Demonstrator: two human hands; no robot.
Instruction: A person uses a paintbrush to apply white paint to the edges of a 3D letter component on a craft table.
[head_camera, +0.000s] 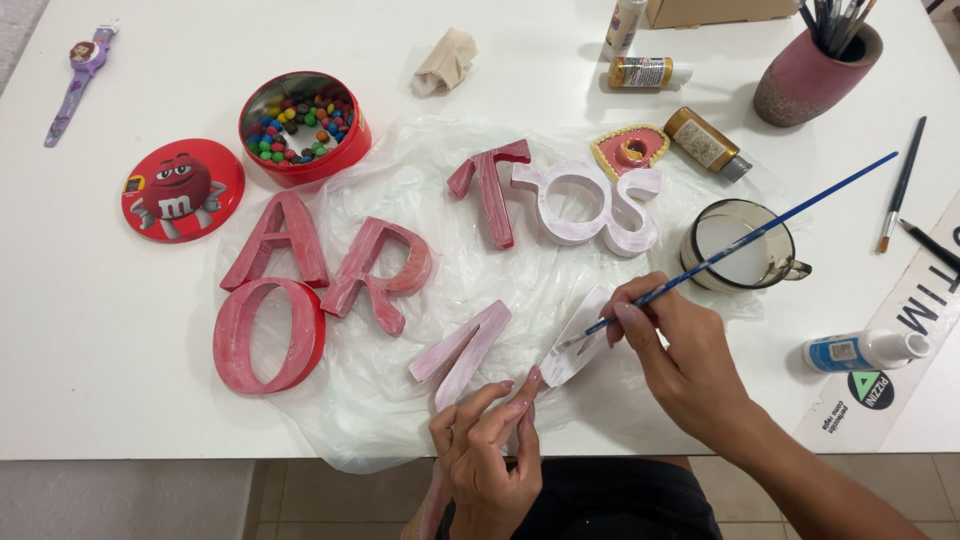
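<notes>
A wooden letter (470, 352), white with streaks of pink, lies on the clear plastic sheet (540, 290) near the table's front edge. My left hand (487, 450) steadies its lower end with fingertips on it. In my right hand (680, 355) is a thin blue paintbrush (760, 232), whose tip touches the letter's right arm (582, 335). Red and pink painted letters (320, 270) lie to the left. A pink letter and two whitish letters (580, 205) lie further back.
A glass cup (742, 245) of milky water stands right of the letters. Behind are paint bottles (705, 142), a pink pot (815, 70) of brushes, and a rag (445, 62). A round red tin (303, 125) of coloured candies, its lid (180, 188), and a purple watch (80, 75) sit left.
</notes>
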